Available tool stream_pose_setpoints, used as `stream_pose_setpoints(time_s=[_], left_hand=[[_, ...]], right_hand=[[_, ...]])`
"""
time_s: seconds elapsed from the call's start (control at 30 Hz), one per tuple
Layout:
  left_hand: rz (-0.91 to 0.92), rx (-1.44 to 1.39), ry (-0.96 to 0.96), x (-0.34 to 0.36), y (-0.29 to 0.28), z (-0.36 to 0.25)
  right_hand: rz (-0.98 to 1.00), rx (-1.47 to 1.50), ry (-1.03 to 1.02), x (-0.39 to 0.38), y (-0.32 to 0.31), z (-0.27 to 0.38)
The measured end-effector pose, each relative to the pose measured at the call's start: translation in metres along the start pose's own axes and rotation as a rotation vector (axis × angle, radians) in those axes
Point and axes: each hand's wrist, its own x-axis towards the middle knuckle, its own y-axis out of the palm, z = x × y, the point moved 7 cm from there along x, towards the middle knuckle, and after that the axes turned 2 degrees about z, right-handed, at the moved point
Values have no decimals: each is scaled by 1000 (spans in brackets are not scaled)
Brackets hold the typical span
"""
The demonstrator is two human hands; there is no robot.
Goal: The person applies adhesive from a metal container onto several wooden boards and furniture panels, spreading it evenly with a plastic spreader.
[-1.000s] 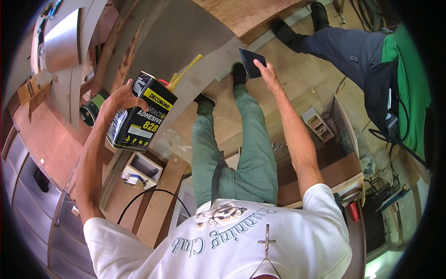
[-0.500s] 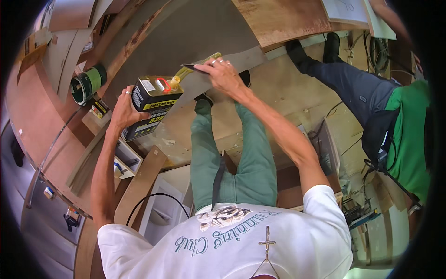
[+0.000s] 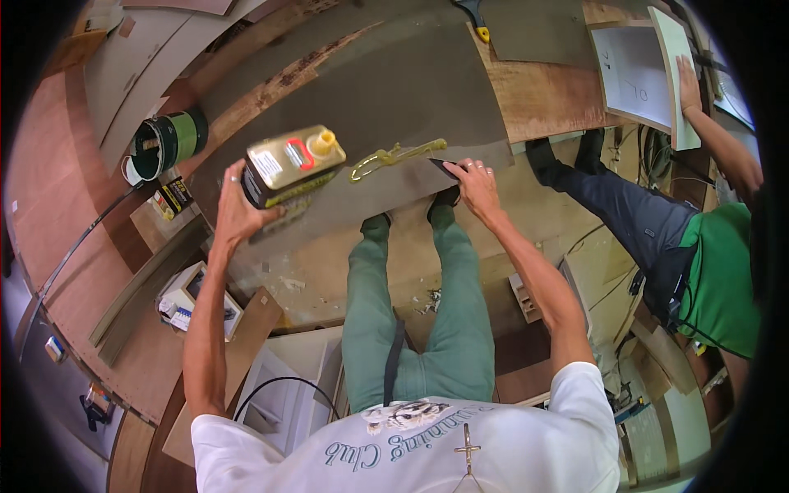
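Gripping can (image 3: 288, 168) at ten o'clock: left hand (image 3: 237, 212), fingers clamped. Right hand (image 3: 477, 187), fingers clamped on blade (image 3: 442, 168), one o'clock. Glue (image 3: 420, 150) on board (image 3: 394, 90), twelve o'clock.

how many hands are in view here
3: the person's left hand gripping the black can, their right hand holding the dark flat spreader, and a co-worker's hand at the white panel. The co-worker's other hand may be hidden.
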Motion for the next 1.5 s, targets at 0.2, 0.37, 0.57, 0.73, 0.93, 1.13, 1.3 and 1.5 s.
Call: stream_pose_setpoints(time_s=[0.2,0.37,0.57,0.73,0.93,1.13,1.3,1.5], left_hand=[[-153,-42,271,122,-45,54],[-102,-316,527,205,-40,30],[-84,-335,609,278,-53,39],[-79,-361,515,296,-52,68],[-95,-513,314,285,-52,140],[-51,-821,72,251,-12,169],[-260,-588,95,220,-10,156],[-725,-698,-61,68,72,205]], right_hand=[[-50,-115,-71,43,22,19],[-111,-142,44,64,43,35],[-248,-143,349,40,80,-11],[-246,-125,434,62,128,55],[-82,-48,171,90,128,110],[93,-503,-430,85,92,78],[270,-570,-463,66,56,17],[159,-523,-561,110,52,42]])
